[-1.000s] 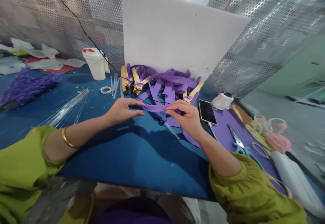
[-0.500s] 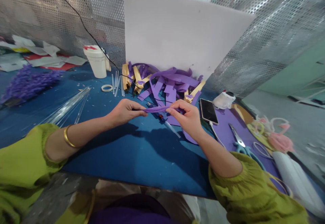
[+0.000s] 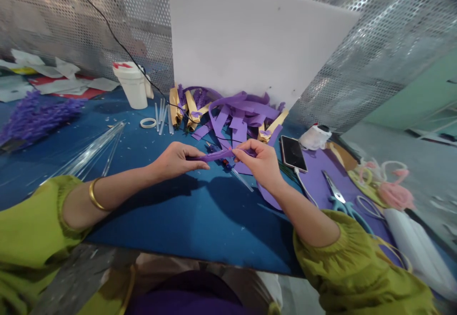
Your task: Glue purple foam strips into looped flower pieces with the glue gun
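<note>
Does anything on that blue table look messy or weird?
Just messy: long, flat purple strips lie in a tangled heap before the white board, and loose white papers are strewn at the back left. Nothing looks spilled. The narrow purple strip between the left hand and right hand looks fine.

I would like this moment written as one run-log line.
left hand: holds purple strip | right hand: holds same strip | strip: spans between hands over blue table | nearby: glue gun, phone, scissors
</note>
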Available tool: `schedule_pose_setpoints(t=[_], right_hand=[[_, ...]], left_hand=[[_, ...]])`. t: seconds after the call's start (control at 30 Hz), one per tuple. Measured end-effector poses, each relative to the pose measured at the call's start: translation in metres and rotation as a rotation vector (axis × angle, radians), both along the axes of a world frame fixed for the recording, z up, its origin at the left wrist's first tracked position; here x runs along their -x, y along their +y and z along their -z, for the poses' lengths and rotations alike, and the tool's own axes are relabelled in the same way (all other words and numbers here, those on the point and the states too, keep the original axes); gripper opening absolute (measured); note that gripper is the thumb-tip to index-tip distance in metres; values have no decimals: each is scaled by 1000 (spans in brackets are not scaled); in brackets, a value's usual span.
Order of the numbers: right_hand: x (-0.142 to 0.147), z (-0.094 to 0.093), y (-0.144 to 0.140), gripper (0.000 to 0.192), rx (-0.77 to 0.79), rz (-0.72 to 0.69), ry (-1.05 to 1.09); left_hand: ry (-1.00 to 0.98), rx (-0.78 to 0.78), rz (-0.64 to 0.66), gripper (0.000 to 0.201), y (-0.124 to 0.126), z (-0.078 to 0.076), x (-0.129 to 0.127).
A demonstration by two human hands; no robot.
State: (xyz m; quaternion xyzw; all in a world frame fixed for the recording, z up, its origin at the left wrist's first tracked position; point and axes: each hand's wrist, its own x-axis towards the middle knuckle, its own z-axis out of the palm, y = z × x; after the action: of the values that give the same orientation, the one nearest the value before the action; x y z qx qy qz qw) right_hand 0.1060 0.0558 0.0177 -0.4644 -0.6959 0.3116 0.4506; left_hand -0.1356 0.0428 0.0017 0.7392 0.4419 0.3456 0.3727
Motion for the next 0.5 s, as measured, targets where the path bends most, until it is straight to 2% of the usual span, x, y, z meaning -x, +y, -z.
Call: schedule_pose_setpoints(t=[0.23, 0.37, 0.5], right_hand=[[1, 1, -4, 22, -132, -74, -21], [0, 1, -5, 19, -185, -76, -26], [0, 2, -6, 20, -232, -121, -61]], left_hand=[[-65, 0, -91, 26, -4, -2, -6], [-72, 6, -66, 24, -5, -3, -6], [-44, -7, -62, 34, -5, -1, -5]])
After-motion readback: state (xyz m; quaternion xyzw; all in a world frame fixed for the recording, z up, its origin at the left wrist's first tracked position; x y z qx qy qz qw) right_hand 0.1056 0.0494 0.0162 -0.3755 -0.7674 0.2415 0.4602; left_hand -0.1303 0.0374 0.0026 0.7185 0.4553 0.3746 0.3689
